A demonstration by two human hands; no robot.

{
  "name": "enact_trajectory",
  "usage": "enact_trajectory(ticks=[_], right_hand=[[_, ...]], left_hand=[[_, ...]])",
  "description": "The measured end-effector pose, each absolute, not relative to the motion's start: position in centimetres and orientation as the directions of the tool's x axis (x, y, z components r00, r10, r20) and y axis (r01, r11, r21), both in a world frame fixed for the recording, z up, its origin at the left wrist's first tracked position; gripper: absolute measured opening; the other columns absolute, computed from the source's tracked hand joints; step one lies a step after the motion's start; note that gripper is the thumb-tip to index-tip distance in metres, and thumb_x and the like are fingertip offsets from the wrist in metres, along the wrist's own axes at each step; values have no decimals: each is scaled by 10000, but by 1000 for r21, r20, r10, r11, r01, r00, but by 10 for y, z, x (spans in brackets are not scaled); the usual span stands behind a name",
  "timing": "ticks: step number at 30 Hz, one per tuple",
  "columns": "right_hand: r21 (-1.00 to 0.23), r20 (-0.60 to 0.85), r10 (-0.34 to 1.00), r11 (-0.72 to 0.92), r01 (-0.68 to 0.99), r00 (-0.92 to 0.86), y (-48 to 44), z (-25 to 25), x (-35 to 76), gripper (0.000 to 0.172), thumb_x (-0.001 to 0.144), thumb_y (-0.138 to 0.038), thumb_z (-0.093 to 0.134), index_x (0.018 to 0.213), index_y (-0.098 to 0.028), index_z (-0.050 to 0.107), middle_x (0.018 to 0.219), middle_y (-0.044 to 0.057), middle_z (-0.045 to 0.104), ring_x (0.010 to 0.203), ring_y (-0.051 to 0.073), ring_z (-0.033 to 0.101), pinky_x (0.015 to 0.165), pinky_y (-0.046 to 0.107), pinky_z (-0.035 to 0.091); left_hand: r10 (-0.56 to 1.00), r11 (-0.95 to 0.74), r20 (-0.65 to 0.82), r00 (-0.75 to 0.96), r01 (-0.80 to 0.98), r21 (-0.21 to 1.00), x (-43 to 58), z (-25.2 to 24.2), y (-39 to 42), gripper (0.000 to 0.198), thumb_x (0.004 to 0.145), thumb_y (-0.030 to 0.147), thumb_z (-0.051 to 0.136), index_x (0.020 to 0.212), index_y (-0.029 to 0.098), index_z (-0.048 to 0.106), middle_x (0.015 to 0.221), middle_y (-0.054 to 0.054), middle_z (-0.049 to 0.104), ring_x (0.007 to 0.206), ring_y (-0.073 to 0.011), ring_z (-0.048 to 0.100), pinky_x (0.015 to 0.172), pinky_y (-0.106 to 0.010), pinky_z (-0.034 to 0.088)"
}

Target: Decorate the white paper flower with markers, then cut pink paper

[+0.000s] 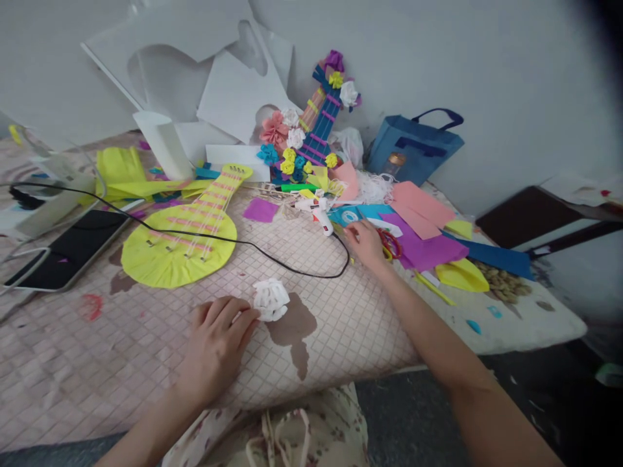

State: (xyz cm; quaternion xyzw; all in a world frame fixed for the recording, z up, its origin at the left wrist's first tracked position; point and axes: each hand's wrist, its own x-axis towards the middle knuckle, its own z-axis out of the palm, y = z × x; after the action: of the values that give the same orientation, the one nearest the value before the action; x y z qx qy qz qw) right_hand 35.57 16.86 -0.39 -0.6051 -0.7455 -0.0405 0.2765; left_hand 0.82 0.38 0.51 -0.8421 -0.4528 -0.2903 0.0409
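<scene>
White flower (271, 300) is pinched in L hand (220, 334); R hand (366, 243), grip unclear, beside glue gun (321, 219); pickup seemingly being tried, careful grasp req'd.

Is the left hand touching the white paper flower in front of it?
Touching: the head view shows the left hand's fingertips against the white paper flower's lower left edge.

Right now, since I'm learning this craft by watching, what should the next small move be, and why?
Probably the right hand should take the white glue gun by its handle: its fingertips lie close beside that handle, and the left hand has its fingertips at the edge of the white paper flower.
</scene>
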Motion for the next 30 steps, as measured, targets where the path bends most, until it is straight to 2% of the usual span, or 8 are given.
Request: enact_trajectory(ticks=[5, 9, 12, 15, 19, 24, 26, 30], right_hand=[[-391, 418, 899, 309, 867, -131, 195, 3, 328, 301, 838, -379, 563, 1033, -155, 605, 930, 100, 665, 835, 228, 600, 760, 349, 465], [-454, 347, 928, 293, 841, -137, 218, 5, 303, 223, 699, -337, 681, 815, -155, 623, 788, 78, 646, 742, 225, 565, 677, 330, 427], [-490, 320, 939, 280, 825, -128, 218, 7, 294, 143, 709, -289, 637, 675, -170, 566, 676, 40, 592, 677, 193, 526, 619, 300, 391], [-536, 313, 943, 273, 799, -112, 199, 14, 293, 134, 755, -300, 579, 699, -181, 551, 633, 8, 554, 615, 164, 502, 564, 279, 374], [-764, 200, 967, 255, 593, -157, 147, 35, 297, 215, 797, -399, 571, 790, -184, 581, 595, -7, 550, 499, 145, 509, 503, 277, 398], [-675, 175, 894, 413, 611, -411, 79, 70, 296, 261, 819, -433, 606, 754, -181, 613, 603, -5, 548, 529, 143, 499, 509, 265, 359], [-650, 131, 815, 500, 572, -564, 60, 80, 292, 212, 867, -392, 568, 855, -189, 625, 730, 9, 599, 614, 149, 540, 566, 263, 389], [-575, 65, 703, 606, 549, -708, 40, 89, 284, 136, 885, -322, 570, 850, -191, 557, 766, -2, 531, 643, 125, 510, 586, 245, 371]], left_hand=[[736, -590, 523, 431, 787, 182, 8, 4, 3, 94, 890, 154, 560, 916, 191, 642, 897, -51, 669, 865, -239, 563, 747, -394, 364], [751, -583, 502, 428, 788, 199, 5, 2, 1, 94, 880, 146, 575, 929, 192, 642, 912, -57, 665, 882, -236, 553, 763, -399, 367], [757, -580, 495, 428, 788, 206, 2, -1, 0, 113, 874, 133, 581, 951, 190, 641, 925, -61, 663, 901, -235, 549, 767, -397, 371], [751, -589, 498, 433, 781, 208, 2, -3, 0, 120, 869, 125, 589, 956, 187, 644, 929, -60, 664, 905, -230, 552, 772, -396, 376], [754, -594, 501, 425, 767, 242, 3, -2, -1, 89, 869, 149, 603, 933, 192, 647, 912, -49, 666, 889, -217, 555, 767, -383, 383], [767, -583, 498, 405, 764, 276, 1, -3, -2, 59, 862, 172, 623, 911, 199, 642, 906, -42, 666, 885, -207, 558, 761, -372, 382], [764, -587, 506, 401, 757, 286, 0, -4, -2, 60, 858, 173, 630, 910, 202, 639, 904, -40, 666, 884, -205, 557, 761, -372, 379], [765, -590, 506, 397, 748, 305, 0, -4, -2, 50, 856, 177, 635, 896, 207, 638, 880, -30, 667, 870, -199, 556, 760, -370, 372]])
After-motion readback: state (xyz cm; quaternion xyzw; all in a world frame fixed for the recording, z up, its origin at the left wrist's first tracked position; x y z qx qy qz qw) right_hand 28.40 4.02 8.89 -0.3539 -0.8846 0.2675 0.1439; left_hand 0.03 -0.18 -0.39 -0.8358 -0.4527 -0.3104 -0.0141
